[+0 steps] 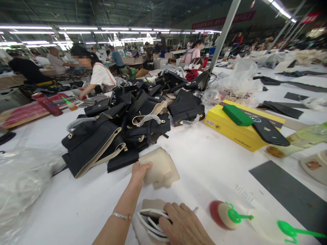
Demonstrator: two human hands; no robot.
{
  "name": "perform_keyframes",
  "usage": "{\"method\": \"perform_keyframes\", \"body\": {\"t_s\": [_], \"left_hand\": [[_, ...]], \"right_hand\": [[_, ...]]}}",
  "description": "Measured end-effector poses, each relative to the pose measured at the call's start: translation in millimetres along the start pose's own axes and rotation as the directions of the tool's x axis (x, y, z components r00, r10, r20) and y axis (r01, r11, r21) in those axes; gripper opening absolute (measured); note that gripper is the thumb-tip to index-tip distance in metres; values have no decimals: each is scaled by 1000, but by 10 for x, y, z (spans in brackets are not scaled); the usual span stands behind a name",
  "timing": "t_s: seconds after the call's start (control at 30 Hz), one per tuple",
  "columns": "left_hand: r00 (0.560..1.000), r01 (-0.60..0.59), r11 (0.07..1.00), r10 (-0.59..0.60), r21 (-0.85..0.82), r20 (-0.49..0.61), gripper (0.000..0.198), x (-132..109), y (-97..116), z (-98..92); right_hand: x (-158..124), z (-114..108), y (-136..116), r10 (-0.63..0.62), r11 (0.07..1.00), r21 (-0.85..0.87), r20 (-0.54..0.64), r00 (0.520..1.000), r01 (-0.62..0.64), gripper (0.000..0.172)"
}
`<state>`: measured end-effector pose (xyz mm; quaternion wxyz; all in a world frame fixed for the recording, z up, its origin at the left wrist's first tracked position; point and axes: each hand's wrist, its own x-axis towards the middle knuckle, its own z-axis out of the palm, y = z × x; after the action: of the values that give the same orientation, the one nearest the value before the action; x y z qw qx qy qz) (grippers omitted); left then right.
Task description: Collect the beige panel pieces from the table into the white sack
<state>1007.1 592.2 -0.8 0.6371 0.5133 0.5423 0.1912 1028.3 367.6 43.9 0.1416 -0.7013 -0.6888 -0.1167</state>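
My left hand (140, 170) pinches the near left corner of a small stack of flat beige leather pieces (161, 166), thumb on top and fingers hidden beneath. The stack lies by the front of a heap of black handbags (89, 143) with beige linings and wrapped handles. Closer to me, my right hand (182, 223) is curled over a bundle of pale-edged leather pieces (153, 223), its fingers closed on their right side. The lower part of this bundle is cut off by the frame edge.
To the right lie squeeze bottles with green nozzles (224, 215), a dark grey sheet (288, 190), and a yellow box (230, 131) bearing a green case (237, 115) and a phone (270, 131). Clear plastic (22, 190) covers the left. A co-worker (100, 75) leans over the far side.
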Motion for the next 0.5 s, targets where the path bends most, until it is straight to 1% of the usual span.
{"method": "perform_keyframes", "body": {"t_s": [0.13,0.2,0.27,0.37,0.43,0.47,0.5], "left_hand": [[991,91,996,-92,16,98,41,-199,-40,-108],[986,106,994,-110,37,125,44,-329,-100,-156],[985,97,993,-105,67,138,46,-458,-178,-196],[989,49,983,-72,174,127,47,-599,-279,-267],[997,16,956,-37,291,65,55,-643,-289,-330],[1000,-17,933,10,360,20,60,-654,-268,-358],[995,-87,893,102,442,-8,63,-660,-226,-377]], "right_hand": [[-17,51,-40,28,999,-39,-70,997,-31,34],[-30,78,-61,43,998,-42,-110,993,-48,34],[-42,94,-76,44,998,-32,-129,991,-49,31],[-43,79,-77,14,1000,-23,-141,990,-18,28],[-32,60,-76,-10,1000,-30,-151,988,5,30],[-27,59,-81,-24,999,-35,-157,987,19,30],[-26,67,-93,-42,999,-36,-174,984,36,31]]}}
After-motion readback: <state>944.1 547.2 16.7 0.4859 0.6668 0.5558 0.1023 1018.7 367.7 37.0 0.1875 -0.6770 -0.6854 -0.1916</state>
